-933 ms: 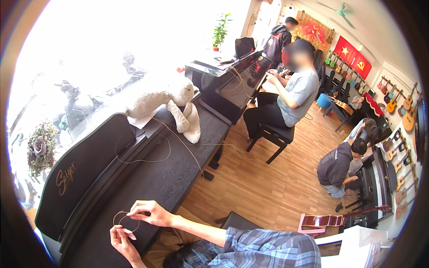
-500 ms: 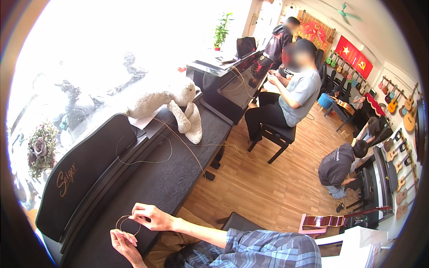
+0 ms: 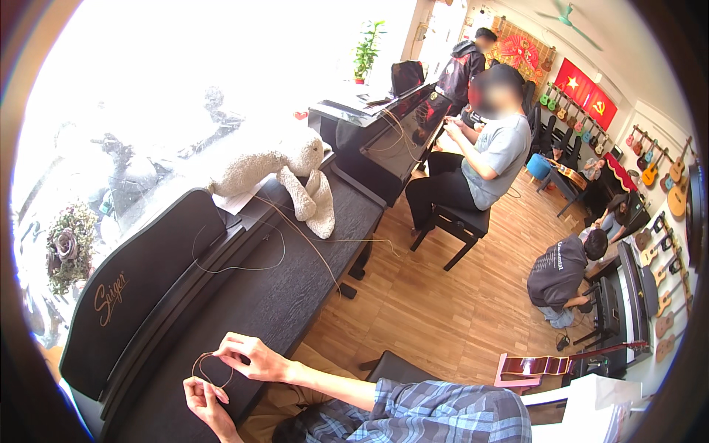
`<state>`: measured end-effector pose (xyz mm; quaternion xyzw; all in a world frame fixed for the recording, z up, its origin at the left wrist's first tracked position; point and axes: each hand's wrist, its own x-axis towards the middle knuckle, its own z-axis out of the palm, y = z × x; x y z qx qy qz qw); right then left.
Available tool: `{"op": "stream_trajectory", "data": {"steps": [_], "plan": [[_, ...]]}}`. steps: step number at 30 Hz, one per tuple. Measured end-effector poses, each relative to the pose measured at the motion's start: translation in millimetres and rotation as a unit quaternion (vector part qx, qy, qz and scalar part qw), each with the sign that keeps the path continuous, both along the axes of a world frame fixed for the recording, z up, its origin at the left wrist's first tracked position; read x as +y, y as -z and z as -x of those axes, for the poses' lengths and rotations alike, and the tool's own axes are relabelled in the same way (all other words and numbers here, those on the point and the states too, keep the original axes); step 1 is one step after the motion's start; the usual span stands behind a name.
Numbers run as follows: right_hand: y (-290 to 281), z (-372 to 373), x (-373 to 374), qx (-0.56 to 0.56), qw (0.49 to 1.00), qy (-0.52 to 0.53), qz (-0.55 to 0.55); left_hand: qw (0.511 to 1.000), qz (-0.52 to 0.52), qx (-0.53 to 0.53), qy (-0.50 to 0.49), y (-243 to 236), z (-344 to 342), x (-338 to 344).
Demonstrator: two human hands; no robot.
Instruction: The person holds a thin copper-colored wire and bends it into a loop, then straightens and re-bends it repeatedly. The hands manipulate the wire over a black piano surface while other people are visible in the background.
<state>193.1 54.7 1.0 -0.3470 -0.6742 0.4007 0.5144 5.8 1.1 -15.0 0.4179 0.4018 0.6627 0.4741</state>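
Over the dark piano lid (image 3: 295,295), a thin golden-brown string (image 3: 198,363), curved into a small loop, stretches between my two hands. My left hand (image 3: 207,406), the lower one, pinches the loop's near end between thumb and fingertips. Above and to its right, my right hand (image 3: 249,356) grips the other side of the loop, fingers bent; the exact contact is too small to make out. More loose strands (image 3: 306,244) lie across the far part of the lid, beside a white plush toy (image 3: 266,166).
A black music rest (image 3: 133,288) rises at the left, with dried flowers (image 3: 68,247) by the bright window. Beyond the lid, a seated person (image 3: 487,148) works at another piano (image 3: 377,140). A black stool (image 3: 399,367) stands beside me; a guitar (image 3: 535,366) rests at right.
My hands and the loop have barely shifted; the fingers of my right hand sit slightly higher and more apart. In the background, a crouching person at right has moved an arm.
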Motion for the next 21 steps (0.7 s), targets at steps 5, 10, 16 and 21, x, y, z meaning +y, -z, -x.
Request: {"op": "stream_trajectory", "data": {"steps": [5,10,16,21], "plan": [[0.2,-1.4,1.7,0.019,0.999,0.016,-0.024,0.998,0.015,0.061,-0.026,-0.3,-3.1,0.0],[3.9,-2.6,4.3,0.027,0.999,0.002,-0.031,0.996,0.023,0.068,-0.046,-0.6,-3.7,0.9],[3.5,-4.3,6.0,0.065,0.997,-0.005,-0.031,0.996,0.034,0.068,-0.048,-1.0,-5.7,0.5],[0.5,-5.2,5.7,0.064,0.998,-0.017,-0.021,0.996,0.033,0.071,-0.047,-3.5,-6.6,-0.1]]}}
